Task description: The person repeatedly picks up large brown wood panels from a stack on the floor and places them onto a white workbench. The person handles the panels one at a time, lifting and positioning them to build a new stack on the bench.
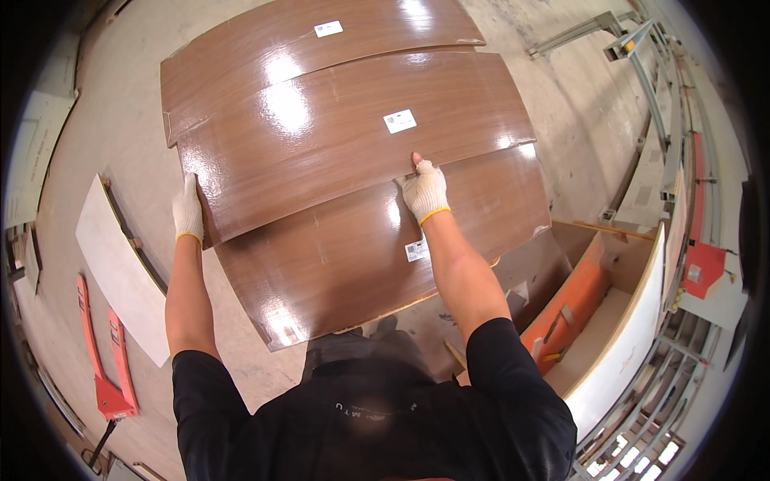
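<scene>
Inspector: State the item under handling and its position.

Handler: A wide, glossy brown wood-grain panel, middle of three, directly in front of me. Its near edge overlaps a matching brown panel closest to my body. A third brown panel adjoins its far side; which of those two lies uppermost I cannot tell. A small white rectangular label sits on the middle panel's face.

Inspector: Condition of the grip?

Handler: My right hand, in a white knit glove with yellow cuff trim, is clenched on the near edge, thumb on the top face. My left hand, gloved alike, touches the left end, fingers along the edge. Whether they close underneath I cannot tell.

Inspector: Surroundings?

Handler: On the pale concrete floor to my left lies a flat white board, with a red two-forked pallet truck near it. To my right, near the closest panel's corner, stands an open box-like wooden unit with an orange inner face. Beyond it, grey metal framing runs along that side.
</scene>
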`<state>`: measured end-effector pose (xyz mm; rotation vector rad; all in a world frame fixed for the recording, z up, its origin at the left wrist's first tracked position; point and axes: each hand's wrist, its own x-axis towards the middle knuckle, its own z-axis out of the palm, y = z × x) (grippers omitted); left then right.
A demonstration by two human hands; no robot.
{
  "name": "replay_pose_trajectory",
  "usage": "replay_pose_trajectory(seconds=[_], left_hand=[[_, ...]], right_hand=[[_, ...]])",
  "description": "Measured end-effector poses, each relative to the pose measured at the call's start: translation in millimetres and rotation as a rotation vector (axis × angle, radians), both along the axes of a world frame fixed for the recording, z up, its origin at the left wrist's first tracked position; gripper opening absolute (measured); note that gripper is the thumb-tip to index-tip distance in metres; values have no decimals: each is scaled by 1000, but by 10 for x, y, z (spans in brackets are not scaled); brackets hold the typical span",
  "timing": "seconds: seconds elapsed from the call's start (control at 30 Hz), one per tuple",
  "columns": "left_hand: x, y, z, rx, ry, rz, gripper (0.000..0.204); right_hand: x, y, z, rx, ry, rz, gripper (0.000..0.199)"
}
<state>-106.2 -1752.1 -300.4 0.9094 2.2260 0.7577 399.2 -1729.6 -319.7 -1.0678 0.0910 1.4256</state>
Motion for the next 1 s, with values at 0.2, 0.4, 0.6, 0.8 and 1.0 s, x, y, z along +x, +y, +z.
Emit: replay_pose_trajectory(seconds=[0.2, 0.4, 0.6, 0.8, 1.0], left_hand=[[114, -154, 48, -27, -40, 81, 81], [41, -156, -26, -13, -40, 139, 83], [-181, -97, 100, -348, 491, -181, 84], [-17, -282, 570, 42, 1023, -194, 67], [1714, -783, 458, 218, 666, -492, 39]], right_hand=[[100, 90, -47, -85, -17, 69, 51], [14, 91, 80, -104, -49, 160, 43], [279, 160, 661, -266, -720, 949, 26], [786, -235, 1192, -233, -881, 1026, 27], [987, -1609, 1467, -330, -1397, 1582, 49]])
